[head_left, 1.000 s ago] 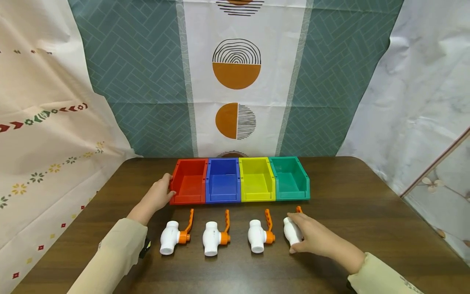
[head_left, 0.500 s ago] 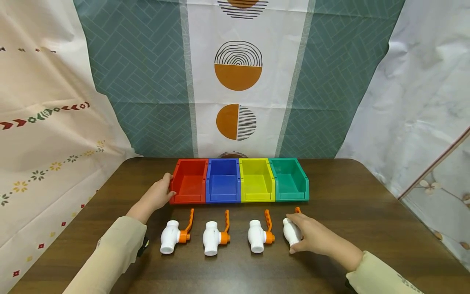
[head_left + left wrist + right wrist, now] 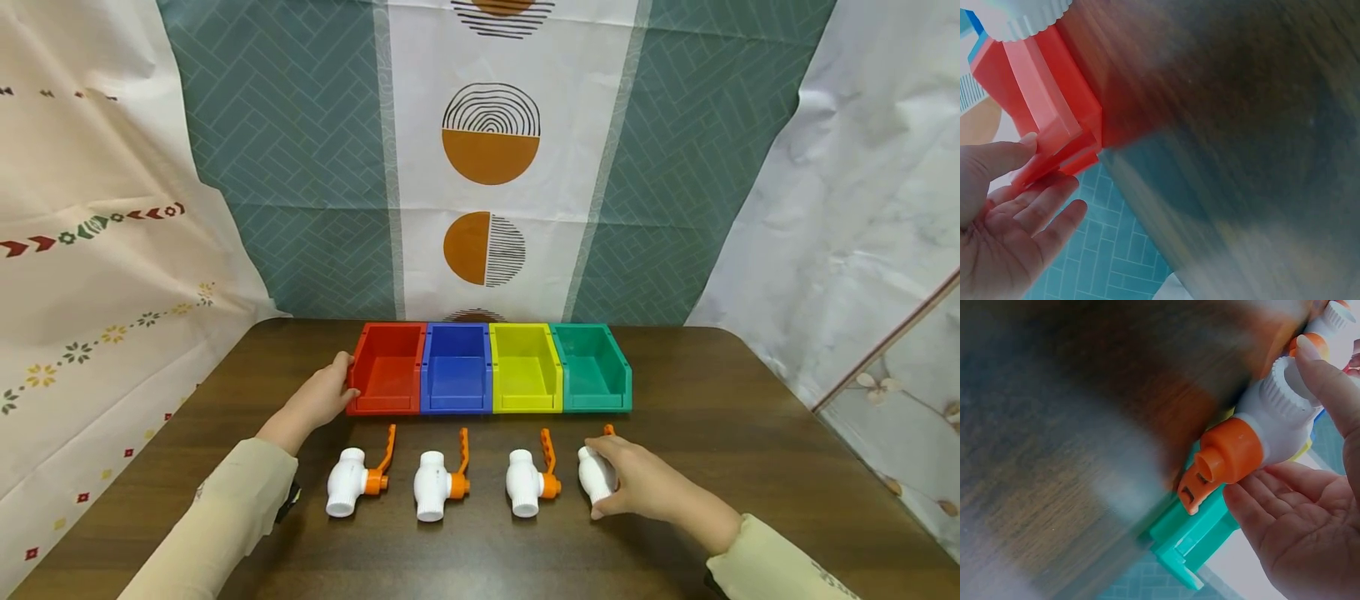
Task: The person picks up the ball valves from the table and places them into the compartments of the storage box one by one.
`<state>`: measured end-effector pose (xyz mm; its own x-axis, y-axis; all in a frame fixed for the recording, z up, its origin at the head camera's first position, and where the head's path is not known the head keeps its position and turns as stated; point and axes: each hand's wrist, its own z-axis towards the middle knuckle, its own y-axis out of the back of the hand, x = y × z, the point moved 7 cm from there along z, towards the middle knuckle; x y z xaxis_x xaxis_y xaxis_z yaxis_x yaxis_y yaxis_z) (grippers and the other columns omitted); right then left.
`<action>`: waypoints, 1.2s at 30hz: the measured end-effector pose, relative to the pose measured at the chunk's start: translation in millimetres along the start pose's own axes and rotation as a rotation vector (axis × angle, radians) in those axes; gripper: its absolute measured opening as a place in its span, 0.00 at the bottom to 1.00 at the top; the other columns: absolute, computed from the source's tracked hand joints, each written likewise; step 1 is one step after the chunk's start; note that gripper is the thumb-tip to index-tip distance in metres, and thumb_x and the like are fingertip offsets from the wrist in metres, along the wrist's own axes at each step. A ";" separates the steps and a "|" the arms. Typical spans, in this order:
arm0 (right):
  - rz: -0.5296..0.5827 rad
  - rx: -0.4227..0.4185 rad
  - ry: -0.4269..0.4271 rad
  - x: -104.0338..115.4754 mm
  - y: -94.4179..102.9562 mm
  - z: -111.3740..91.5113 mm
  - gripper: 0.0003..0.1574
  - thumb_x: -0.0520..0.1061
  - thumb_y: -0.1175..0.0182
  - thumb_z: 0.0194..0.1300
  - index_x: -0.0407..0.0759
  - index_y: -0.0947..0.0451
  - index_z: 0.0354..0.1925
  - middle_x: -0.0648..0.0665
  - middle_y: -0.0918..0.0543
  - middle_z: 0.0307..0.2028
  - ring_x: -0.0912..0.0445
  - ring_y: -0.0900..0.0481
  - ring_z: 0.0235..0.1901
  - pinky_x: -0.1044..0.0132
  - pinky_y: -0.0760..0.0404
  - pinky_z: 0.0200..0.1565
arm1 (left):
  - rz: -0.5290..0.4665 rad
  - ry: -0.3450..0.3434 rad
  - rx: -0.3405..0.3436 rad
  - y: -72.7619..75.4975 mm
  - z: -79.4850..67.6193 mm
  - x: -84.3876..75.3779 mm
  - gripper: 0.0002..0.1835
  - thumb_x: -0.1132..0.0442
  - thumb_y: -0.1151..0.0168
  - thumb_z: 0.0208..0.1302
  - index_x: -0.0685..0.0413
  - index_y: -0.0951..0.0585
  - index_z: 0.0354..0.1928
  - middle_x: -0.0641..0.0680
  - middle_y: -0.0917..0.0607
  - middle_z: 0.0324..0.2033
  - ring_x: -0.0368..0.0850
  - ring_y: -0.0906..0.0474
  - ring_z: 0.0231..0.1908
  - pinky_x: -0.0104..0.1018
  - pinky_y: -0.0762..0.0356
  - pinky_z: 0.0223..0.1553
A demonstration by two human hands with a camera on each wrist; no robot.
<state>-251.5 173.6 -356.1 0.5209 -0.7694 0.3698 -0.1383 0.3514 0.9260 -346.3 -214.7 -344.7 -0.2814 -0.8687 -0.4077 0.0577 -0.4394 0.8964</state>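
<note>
My left hand is at the left side of the red bin. In the left wrist view its thumb lies on one side of the bin's wall and fingers on the other, pinching it. At the right end of a row of white ball valves, my right hand holds the rightmost ball valve between thumb and fingers. The right wrist view shows this valve's ribbed white body and orange handle, the thumb near one ribbed end. In the head view the hand hides most of the handle.
Beside the red bin stand a blue bin, a yellow bin and a green bin. In front lie the left valve, a second valve and a third valve. A patterned curtain hangs behind the wooden table.
Only the head view has shifted slightly. Both hands, the bins and the valves stay where they were.
</note>
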 end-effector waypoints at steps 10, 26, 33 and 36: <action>-0.018 -0.036 0.013 -3.4 0.9 1.2 0.51 0.51 0.20 0.35 0.26 0.28 0.53 0.36 0.21 0.48 0.52 0.23 0.41 0.59 0.20 0.40 | 0.018 -0.003 0.002 0.3 -1.1 -0.8 0.25 0.71 0.40 0.62 0.75 0.40 0.55 0.75 0.22 0.45 0.62 0.21 0.41 0.54 0.21 0.46; -0.091 -0.073 0.027 -0.8 2.9 -1.0 0.50 0.51 0.20 0.34 0.24 0.26 0.52 0.33 0.20 0.49 0.45 0.20 0.43 0.51 0.19 0.43 | -0.017 0.003 -0.007 -4.3 -0.7 -0.4 0.26 0.71 0.42 0.63 0.76 0.42 0.57 0.77 0.24 0.49 0.64 0.22 0.44 0.55 0.22 0.48; -0.104 -0.059 0.030 2.2 -0.1 -0.5 0.50 0.51 0.20 0.34 0.24 0.26 0.51 0.33 0.20 0.48 0.45 0.20 0.43 0.52 0.18 0.42 | -0.009 0.011 -0.014 -3.6 -2.5 2.0 0.26 0.70 0.42 0.63 0.75 0.42 0.57 0.77 0.25 0.50 0.64 0.22 0.45 0.56 0.22 0.48; -0.107 -0.049 0.027 4.3 -1.0 -1.3 0.50 0.51 0.20 0.34 0.23 0.26 0.51 0.32 0.20 0.49 0.44 0.20 0.44 0.51 0.18 0.42 | -0.007 0.009 -0.018 -3.1 -3.4 2.0 0.26 0.70 0.42 0.63 0.76 0.42 0.57 0.77 0.25 0.50 0.64 0.22 0.44 0.56 0.22 0.48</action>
<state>-248.1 170.6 -355.6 0.5528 -0.7896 0.2662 -0.0401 0.2940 0.9550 -343.8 -215.8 -348.9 -0.2729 -0.8674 -0.4160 0.0726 -0.4498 0.8902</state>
